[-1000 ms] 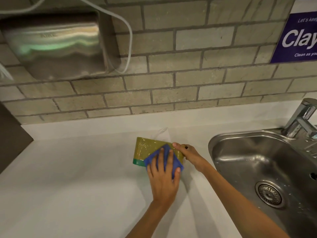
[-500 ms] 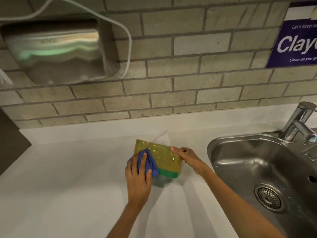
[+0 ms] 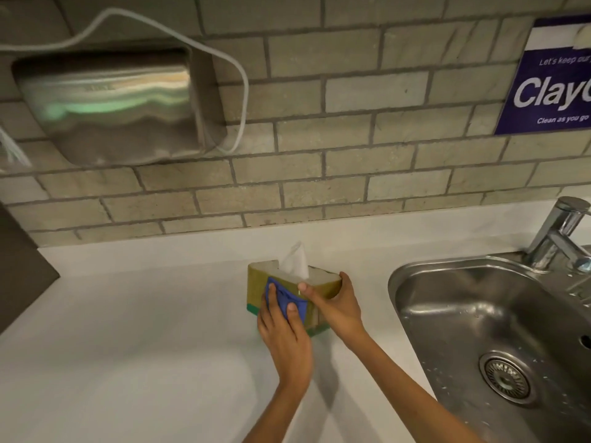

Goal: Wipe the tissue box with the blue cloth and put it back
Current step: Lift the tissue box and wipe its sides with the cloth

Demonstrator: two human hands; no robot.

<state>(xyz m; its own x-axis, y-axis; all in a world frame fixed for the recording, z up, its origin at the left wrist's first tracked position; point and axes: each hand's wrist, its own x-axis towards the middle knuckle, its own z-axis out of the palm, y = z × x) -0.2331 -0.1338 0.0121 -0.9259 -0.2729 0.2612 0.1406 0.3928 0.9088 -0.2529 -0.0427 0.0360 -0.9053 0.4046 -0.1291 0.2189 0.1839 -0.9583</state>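
Observation:
The tissue box (image 3: 256, 287) is yellow-green with a green base and stands upright on the white counter (image 3: 144, 346), a white tissue (image 3: 295, 262) sticking out of its top. My left hand (image 3: 284, 337) presses the blue cloth (image 3: 284, 300) flat against the box's near side. My right hand (image 3: 335, 303) grips the box's right end, thumb on the near face and fingers around the far corner. The cloth is partly hidden under my left fingers.
A steel sink (image 3: 479, 330) with a drain (image 3: 507, 377) lies to the right, its tap (image 3: 559, 235) at the back. On the brick wall hang a steel hand dryer (image 3: 108, 107) with a white cable (image 3: 243, 91) and a purple sign (image 3: 550, 81). A dark panel (image 3: 22, 266) stands at left.
The box was tipped on its side; now it stands upright with the tissue on top. My left hand moved the cloth from the box's left end to its near face.

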